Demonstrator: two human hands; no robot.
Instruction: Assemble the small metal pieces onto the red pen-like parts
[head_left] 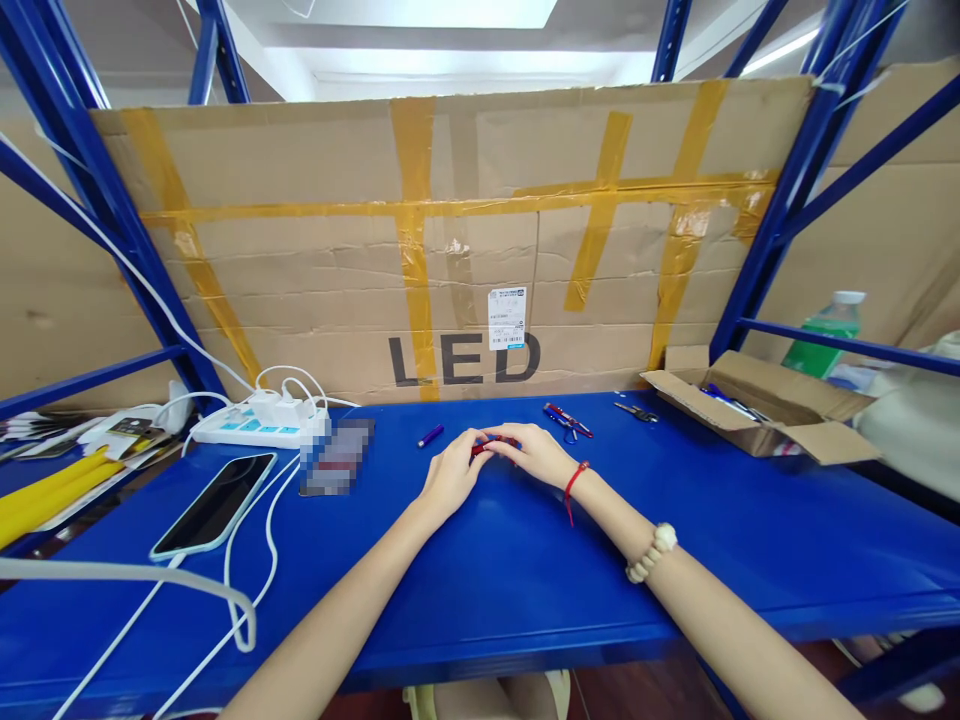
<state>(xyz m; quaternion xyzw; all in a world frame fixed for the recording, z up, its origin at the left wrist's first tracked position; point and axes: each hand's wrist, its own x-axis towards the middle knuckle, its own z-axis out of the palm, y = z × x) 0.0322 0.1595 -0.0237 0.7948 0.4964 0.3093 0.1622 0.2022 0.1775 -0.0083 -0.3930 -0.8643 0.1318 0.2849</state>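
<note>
Both my hands meet near the middle of the blue table (pixel 525 580). My left hand (pixel 452 472) and my right hand (pixel 534 452) are closed together on a small red pen-like object (pixel 486 447), which shows only between the fingers. A purple cap-like piece (pixel 430 435) lies just left of my left hand. Red and blue pens (pixel 568 420) lie just beyond my right hand. My right wrist wears a red string and a bead bracelet.
A phone (pixel 214 503) on a white cable lies at the left, behind it a white power strip (pixel 255 425). An open cardboard box (pixel 757 400) sits at the right, small scissors (pixel 637 411) beside it. A taped cardboard wall marked LED (pixel 465 250) closes the back. A green bottle (pixel 825 335) stands far right.
</note>
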